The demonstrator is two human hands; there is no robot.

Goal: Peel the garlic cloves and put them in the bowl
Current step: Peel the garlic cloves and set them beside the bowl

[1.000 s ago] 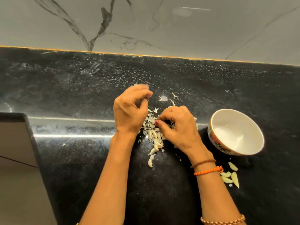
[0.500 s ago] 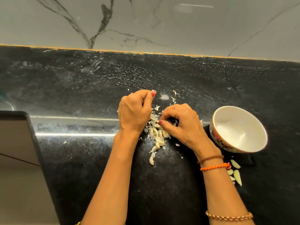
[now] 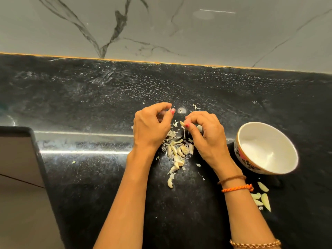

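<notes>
The right hand (image 3: pixel 206 139) has its fingers (image 3: pixel 193 121) curled and pinched together on a garlic clove (image 3: pixel 182 123), whose pale tip shows at the thumb, raised just above the pile. The left hand (image 3: pixel 151 130) has fingers bent inward, thumb and forefinger close together; whether they hold a scrap of skin cannot be told. Compared with a second ago, the right hand has lifted off the pile and turned its clove toward the left hand, and the two hands now stand slightly apart. Judgement: a fresh clove has been picked and skin removal is under way.

Below the hands, unpeeled garlic cloves and loose skins (image 3: pixel 177 151) lie heaped on the black desk (image 3: pixel 89 177). The white bowl (image 3: pixel 280 169) stands just right of the right wrist and appears to hold nothing. Four peeled cloves (image 3: pixel 261 198) lie on the desk near the bowl, outside it. Transfer to the bowl is not yet done.
</notes>
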